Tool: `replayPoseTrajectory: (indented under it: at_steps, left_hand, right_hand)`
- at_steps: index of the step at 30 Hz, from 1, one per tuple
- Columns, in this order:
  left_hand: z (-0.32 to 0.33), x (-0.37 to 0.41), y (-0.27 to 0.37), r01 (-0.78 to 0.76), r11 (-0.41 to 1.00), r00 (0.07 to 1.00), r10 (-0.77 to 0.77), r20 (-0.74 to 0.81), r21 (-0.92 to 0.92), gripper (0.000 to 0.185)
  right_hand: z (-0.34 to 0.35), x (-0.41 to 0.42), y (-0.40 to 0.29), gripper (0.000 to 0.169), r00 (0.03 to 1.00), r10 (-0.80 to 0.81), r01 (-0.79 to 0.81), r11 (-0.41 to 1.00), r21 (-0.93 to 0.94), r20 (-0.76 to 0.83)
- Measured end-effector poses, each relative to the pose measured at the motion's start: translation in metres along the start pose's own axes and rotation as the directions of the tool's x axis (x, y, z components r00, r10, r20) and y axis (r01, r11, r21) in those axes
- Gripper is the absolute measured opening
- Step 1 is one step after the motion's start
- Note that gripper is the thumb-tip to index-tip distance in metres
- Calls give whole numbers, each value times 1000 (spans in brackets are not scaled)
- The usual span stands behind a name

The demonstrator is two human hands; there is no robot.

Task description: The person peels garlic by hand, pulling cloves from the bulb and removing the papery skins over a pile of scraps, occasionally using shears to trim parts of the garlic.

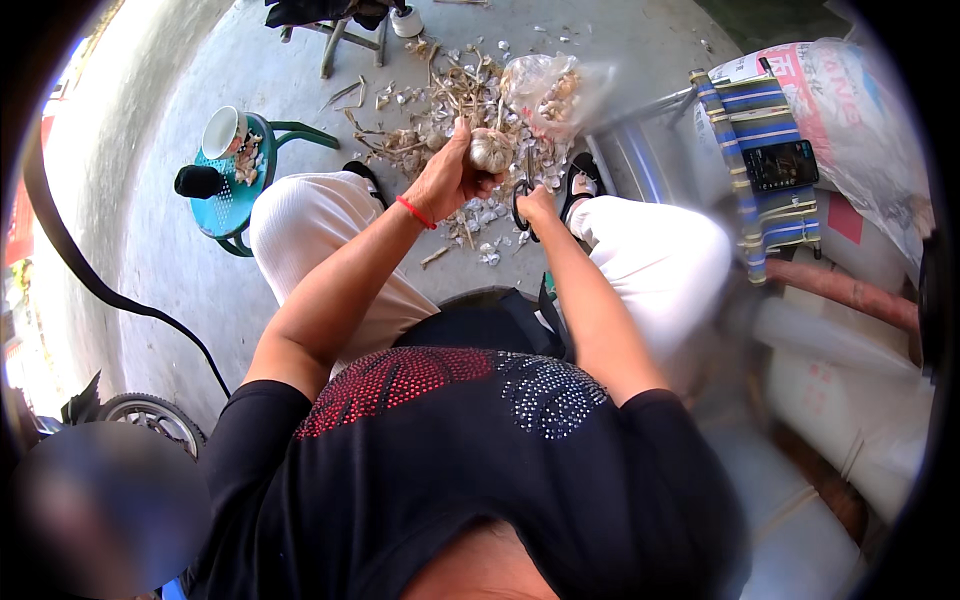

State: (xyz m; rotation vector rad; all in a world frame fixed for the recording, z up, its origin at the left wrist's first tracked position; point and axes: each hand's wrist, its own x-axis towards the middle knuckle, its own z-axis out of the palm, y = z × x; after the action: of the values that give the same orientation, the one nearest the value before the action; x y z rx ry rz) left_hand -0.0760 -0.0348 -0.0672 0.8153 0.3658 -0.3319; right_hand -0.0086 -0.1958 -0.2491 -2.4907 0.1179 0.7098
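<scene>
My left hand (454,172) grips a whole garlic bulb (491,152), its dry stem pointing up and away from me. Close by on the right, my right hand (536,204) has its fingers through the black handles of a pair of scissors (520,201). The scissor blades point away from me, beside the bulb; whether they touch it I cannot tell. Beyond both hands, dry garlic stalks (465,86) and papery skins (480,217) lie scattered over the concrete floor. A clear plastic bag (555,94) of garlic cloves sits among them.
On the left, a green plastic stool (217,210) bears a white bowl (223,133), loose cloves (248,159) and a black object (198,181). A striped folding seat (769,112) with a phone (780,165) stands at right, by large sacks (862,112). A wheel (154,420) shows lower left.
</scene>
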Motion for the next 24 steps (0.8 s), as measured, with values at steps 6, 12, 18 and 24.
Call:
replayPoseTrajectory:
  at_steps: [6,12,18,24]
  left_hand:
    - [-14,-11,9,-66,997,998,66,2,-50,36]
    - [-21,-21,36,-319,944,945,310,-101,-82,40]
    - [-12,-27,67,-480,845,861,505,-59,235,50]
    - [20,-34,55,-308,337,778,627,32,890,63]
  right_hand:
    - [19,3,7,41,953,260,-271,961,53,156]
    - [25,19,15,63,965,240,-240,971,-13,111]
    - [1,16,-25,55,982,-55,-41,872,488,180]
    - [-131,-83,-142,68,689,-667,102,478,872,285]
